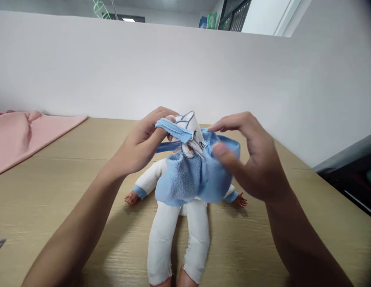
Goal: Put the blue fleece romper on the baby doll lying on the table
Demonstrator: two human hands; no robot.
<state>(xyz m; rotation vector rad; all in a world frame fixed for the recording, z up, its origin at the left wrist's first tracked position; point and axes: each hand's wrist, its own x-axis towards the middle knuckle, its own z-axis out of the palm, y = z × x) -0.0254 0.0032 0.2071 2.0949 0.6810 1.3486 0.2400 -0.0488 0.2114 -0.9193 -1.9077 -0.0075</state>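
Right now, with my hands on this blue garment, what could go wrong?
The blue garment hides much of the upper body of the doll, so it might catch there unseen. Two blue strips lie close together by your left hand, so they could tangle. Your right hand is blurred at the thumb, and I can't tell how firm its hold is; that side might slip.

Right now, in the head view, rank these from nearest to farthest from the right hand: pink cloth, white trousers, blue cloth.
1. Blue cloth: right at the right hand's fingertips.
2. White trousers: on the doll, below the blue cloth and left of the hand.
3. Pink cloth: across the table, at the picture's left edge.
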